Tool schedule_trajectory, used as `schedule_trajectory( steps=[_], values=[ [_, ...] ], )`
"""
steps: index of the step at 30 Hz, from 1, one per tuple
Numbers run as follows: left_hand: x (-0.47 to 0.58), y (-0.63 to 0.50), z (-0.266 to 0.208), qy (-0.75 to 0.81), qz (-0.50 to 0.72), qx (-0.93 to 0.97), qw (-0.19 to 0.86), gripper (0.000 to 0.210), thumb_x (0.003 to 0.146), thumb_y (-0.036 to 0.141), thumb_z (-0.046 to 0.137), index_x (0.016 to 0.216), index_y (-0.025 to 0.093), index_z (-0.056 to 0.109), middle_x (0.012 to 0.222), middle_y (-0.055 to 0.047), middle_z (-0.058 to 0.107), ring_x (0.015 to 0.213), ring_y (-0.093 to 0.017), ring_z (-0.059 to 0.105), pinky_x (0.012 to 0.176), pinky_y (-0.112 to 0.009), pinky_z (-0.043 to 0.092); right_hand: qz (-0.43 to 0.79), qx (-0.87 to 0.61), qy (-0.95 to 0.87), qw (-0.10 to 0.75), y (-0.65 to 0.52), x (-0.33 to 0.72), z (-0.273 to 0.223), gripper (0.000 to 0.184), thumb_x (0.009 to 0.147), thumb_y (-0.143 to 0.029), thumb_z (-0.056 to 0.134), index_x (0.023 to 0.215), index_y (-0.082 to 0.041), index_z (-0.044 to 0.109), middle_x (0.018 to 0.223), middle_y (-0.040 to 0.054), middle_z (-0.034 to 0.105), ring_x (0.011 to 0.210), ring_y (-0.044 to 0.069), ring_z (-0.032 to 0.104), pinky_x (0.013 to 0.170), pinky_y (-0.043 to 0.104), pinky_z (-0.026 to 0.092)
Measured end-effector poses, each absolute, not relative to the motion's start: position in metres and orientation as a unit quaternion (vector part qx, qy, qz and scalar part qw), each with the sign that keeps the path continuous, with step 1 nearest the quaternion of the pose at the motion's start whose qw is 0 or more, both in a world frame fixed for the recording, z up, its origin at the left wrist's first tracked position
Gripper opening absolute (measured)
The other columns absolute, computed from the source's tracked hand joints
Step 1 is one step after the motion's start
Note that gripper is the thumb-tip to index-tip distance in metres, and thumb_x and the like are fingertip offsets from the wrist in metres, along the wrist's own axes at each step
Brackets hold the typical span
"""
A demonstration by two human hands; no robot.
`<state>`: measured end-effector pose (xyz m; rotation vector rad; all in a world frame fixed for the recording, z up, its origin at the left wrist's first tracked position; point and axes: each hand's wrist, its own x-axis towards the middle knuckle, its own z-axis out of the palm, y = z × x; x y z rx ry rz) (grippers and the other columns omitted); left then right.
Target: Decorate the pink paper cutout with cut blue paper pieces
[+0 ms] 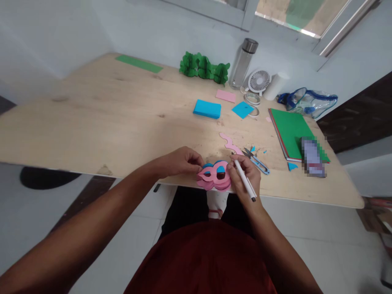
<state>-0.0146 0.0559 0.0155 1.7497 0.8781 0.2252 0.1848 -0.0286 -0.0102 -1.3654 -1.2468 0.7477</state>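
Note:
A pink and blue paper cutout (211, 173) with rounded lobes and two holes is held up at the table's front edge. My left hand (188, 161) pinches its left end between thumb and fingers. At the right end, my right hand (245, 173) steadies the cutout with its fingertips and also grips a white pen (244, 178) that slants down toward my wrist. Just beyond my right hand lie blue thread snips (259, 161) with dark blades and a wavy pink paper offcut (231, 143).
Folded blue paper (207, 109), a blue square (243, 109), pink paper (226, 96) and tape rolls (252, 99) lie farther back. Green paper decorations (204, 67), a bottle (243, 63) and a small fan (259, 81) line the wall. A phone (312, 157) overlaps a green pad (292, 130) at right.

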Motion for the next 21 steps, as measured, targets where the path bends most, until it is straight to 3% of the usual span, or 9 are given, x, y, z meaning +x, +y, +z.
schedule_trajectory(
  steps=[7, 14, 21],
  values=[
    [-0.0143, 0.0556, 0.0147, 0.363, 0.099, 0.753, 0.540, 0.019, 0.071, 0.027, 0.059, 0.057, 0.015, 0.064, 0.056, 0.003, 0.053, 0.055, -0.009, 0.043, 0.050, -0.019, 0.029, 0.301, -0.577, -0.533, 0.541, -0.0288, 0.1845, -0.0102, 0.020, 0.077, -0.025, 0.062, 0.096, -0.020, 0.062, 0.070, -0.0013, 0.060, 0.057, 0.012, 0.055, 0.053, 0.024, 0.046],
    [-0.0118, 0.0561, 0.0117, 0.376, 0.134, 0.755, 0.520, 0.022, 0.069, 0.028, 0.060, 0.051, 0.015, 0.057, 0.051, 0.005, 0.045, 0.050, -0.008, 0.035, 0.048, -0.021, 0.024, 0.273, -0.572, -0.548, 0.546, -0.0304, 0.1842, -0.0115, 0.021, 0.078, -0.024, 0.062, 0.099, -0.020, 0.063, 0.074, 0.0006, 0.062, 0.063, 0.013, 0.059, 0.063, 0.028, 0.049],
    [-0.0115, 0.0552, 0.0121, 0.387, 0.148, 0.746, 0.521, 0.026, 0.068, 0.026, 0.059, 0.047, 0.015, 0.048, 0.049, 0.006, 0.036, 0.049, -0.007, 0.029, 0.046, -0.021, 0.021, 0.264, -0.577, -0.551, 0.543, -0.0285, 0.1838, -0.0150, 0.020, 0.079, -0.024, 0.062, 0.099, -0.021, 0.062, 0.074, -0.0005, 0.061, 0.059, 0.012, 0.057, 0.057, 0.026, 0.047]
  ],
)
